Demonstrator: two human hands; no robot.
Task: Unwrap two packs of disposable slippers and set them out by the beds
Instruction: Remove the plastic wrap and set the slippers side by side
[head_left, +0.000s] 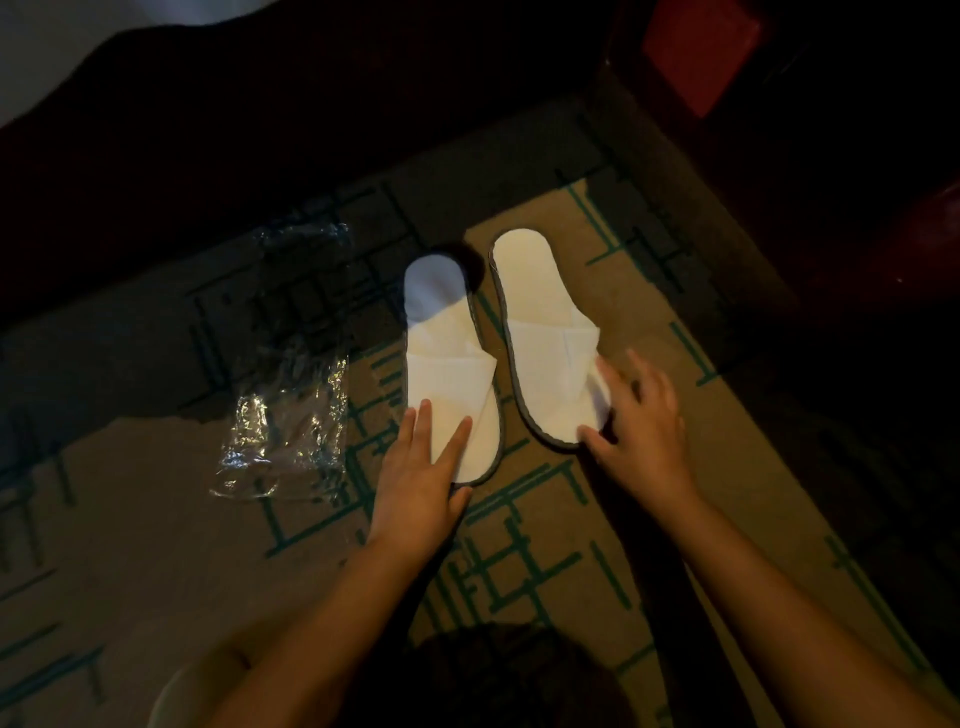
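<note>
Slippers lie unwrapped side by side on the patterned carpet (519, 545), toes toward the person and heels pointing away, with a narrow strip of carpet between them. Both are white with a dark edge binding. Shadow covers the heel of the left slipper (447, 374); the right slipper (540, 332) sits a little farther from the person and lies fully in the light. On the toe of the left slipper rests the left hand (415, 478), its grip loose, fingers straight and spread flat across the white upper, curling round nothing. At the toe end of the right slipper, the right hand (639, 436) has its fingers bent around the outer edge and its thumb against the dark-bound front rim, so that grip has hold of the slipper. Left of the pair, apart from it, an empty clear plastic wrapper (285, 395) lies crumpled and flat on the carpet. Beyond the slippers the surroundings are too dark to make out.
</note>
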